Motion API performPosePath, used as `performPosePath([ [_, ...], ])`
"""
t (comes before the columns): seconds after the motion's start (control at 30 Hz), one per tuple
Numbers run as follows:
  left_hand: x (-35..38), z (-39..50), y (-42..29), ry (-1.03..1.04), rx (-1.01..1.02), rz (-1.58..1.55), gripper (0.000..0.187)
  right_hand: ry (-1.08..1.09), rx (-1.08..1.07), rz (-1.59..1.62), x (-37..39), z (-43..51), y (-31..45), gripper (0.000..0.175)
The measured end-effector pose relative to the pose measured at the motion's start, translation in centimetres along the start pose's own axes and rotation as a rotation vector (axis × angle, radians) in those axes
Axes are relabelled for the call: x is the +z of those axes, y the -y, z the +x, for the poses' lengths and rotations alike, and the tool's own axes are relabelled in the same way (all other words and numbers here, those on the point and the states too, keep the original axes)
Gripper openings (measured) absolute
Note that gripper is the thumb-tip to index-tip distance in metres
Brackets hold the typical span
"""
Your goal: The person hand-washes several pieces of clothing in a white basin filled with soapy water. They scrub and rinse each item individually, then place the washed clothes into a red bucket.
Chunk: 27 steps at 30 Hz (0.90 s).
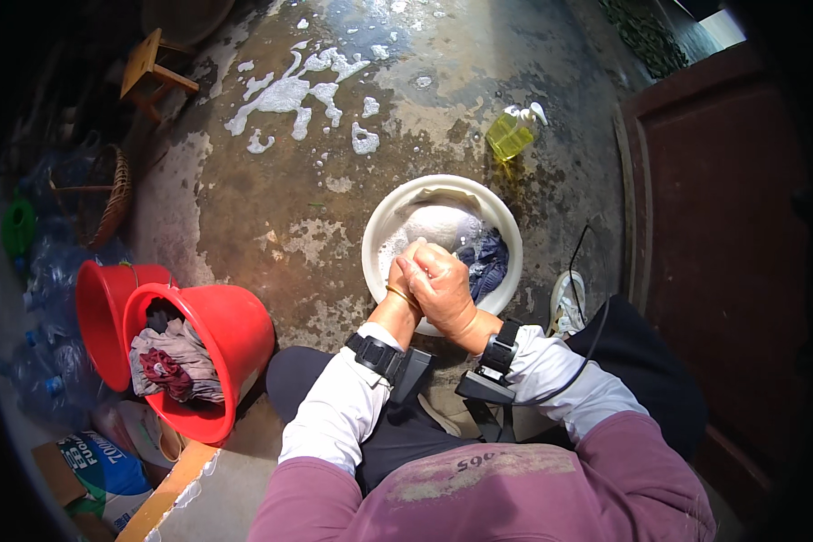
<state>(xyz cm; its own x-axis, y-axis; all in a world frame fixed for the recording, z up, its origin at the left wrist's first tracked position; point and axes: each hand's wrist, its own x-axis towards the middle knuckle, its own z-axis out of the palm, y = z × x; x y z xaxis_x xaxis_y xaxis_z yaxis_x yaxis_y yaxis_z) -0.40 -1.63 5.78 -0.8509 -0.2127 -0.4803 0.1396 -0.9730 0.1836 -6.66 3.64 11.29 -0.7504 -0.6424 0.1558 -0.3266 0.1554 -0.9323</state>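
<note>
My left hand (404,272), with a gold-coloured bangle at its wrist, is pressed against my right hand (445,283). Both are clasped together over a round white plastic basin (371,247), fingers curled inward. Whether anything is gripped between the palms is hidden. Inside the basin lies a pale wet cloth (437,220) among suds. Beside it, towards the right wall, a dark blue garment (489,264) is bunched up. Just beyond the basin, on the wet floor, stands a pump bottle of yellow-green liquid (510,135).
To the left, a tilted red bucket (244,325) holds clothes (183,352), with another red bucket (98,305) behind it. Foam (284,95) spreads over the concrete floor (257,203). A wooden stool (146,68), wicker basket (118,196), plastic bottles (54,352) and brown door (718,257) flank the space.
</note>
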Motion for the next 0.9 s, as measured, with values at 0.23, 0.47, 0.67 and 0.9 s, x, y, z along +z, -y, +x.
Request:
performPosePath([
  [0.23, 3.4, -1.2, -2.5, -0.127, 0.156, 0.483, 0.018, 0.164, 0.469, 0.103, -4.5, 2.5, -4.7, 0.025],
  [0.47, 2.4, -1.0, -6.5, -0.081, 0.268, 0.578, 0.032, 0.572, 0.959, 0.700, -9.8, 1.8, -5.7, 0.040],
  [0.67, 2.3, -1.1, -6.0, -0.105, 0.173, 0.342, 0.048, 0.152, 0.596, 0.805, -8.8, 3.6, -6.2, 0.043],
  [0.9, 1.5, 0.4, -4.0, -0.083, 0.000, 0.022, 0.037, 0.232, 0.568, 0.959, -5.3, 2.6, -2.0, 0.042],
])
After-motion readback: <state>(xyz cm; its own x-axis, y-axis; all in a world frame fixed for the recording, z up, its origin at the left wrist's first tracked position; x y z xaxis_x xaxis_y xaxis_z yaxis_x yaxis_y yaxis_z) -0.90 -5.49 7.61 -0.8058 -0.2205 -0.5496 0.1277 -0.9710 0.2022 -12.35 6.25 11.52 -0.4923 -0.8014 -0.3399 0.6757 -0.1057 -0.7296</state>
